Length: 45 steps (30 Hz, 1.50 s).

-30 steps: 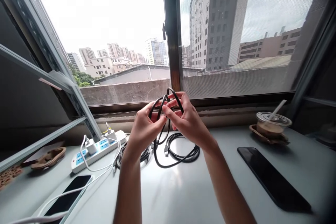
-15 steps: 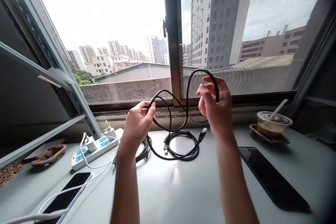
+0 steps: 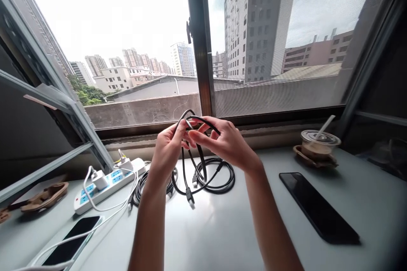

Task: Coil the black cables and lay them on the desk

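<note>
Both hands hold one black cable (image 3: 204, 165) in loose loops above the table. My left hand (image 3: 168, 144) pinches the loops between thumb and fingers. Close beside it, my right hand (image 3: 222, 137) has its fingers closed round a stretch of the same cable. A plug (image 3: 190, 197) of a black cable hangs below the hands. On the table behind lies a coiled black cable (image 3: 227, 185), and a second coil (image 3: 141, 186) is partly hidden by my left forearm.
A white power strip (image 3: 110, 186) with white chargers stands at the left, near a phone (image 3: 73, 239) crossed by a white cord. At the right are a black phone (image 3: 319, 207) and a lidded drink cup (image 3: 319, 144) in a carton holder. A window frame (image 3: 200, 51) rises behind.
My right hand has moved left and down, bringing its part of the cable up to my left hand. The wide loops have drawn together. The view has shifted slightly.
</note>
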Motion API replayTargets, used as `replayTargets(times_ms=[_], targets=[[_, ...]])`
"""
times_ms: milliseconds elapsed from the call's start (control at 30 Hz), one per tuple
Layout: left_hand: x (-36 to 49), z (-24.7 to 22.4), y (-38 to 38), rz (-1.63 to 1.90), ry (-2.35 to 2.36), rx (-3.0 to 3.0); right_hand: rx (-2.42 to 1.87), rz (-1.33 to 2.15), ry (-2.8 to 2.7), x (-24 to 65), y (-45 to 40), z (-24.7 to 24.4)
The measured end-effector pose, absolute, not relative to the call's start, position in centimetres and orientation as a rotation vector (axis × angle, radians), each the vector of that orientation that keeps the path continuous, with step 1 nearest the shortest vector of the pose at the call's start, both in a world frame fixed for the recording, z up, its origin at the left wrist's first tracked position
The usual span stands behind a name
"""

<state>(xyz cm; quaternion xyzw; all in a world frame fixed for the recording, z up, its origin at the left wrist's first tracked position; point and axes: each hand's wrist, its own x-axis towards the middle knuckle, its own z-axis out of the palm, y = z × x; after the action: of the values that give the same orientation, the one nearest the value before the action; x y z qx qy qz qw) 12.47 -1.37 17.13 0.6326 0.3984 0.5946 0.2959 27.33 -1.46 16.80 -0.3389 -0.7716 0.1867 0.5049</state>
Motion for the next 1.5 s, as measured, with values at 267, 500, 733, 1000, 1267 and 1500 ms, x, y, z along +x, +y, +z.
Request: replayTargets(times_ms=[267, 500, 733, 1000, 1267, 1500], targets=[[12.2, 17.6, -2.1, 1.778, 1.284, 1.797, -0.681, 0.455, -2.069, 28.9, -0.7, 16.1], [10.2, 18.0, -1.7, 2.083, 1.403, 1.592, -0.613, 0.358, -1.820, 30.6, 1.9, 15.6], [7.7, 18.3, -1.7, 2.182, 1.444, 1.433, -0.628, 0.264, -1.634, 32.6, 2.5, 15.3], [6.6, 19.0, -3.2, 2.437, 1.194, 1.342, -0.948, 0.058, -1.446, 34.2, 3.4, 14.4], [6.3, 19.2, -3.4, 2.283, 1.299, 1.296, -1.047, 0.766, -1.781, 34.7, 1.7, 14.6], [9.5, 18.8, -3.5, 1.601, 1.373, 1.522, -0.676, 1.066, -2.013, 33.6, 0.9, 15.2]])
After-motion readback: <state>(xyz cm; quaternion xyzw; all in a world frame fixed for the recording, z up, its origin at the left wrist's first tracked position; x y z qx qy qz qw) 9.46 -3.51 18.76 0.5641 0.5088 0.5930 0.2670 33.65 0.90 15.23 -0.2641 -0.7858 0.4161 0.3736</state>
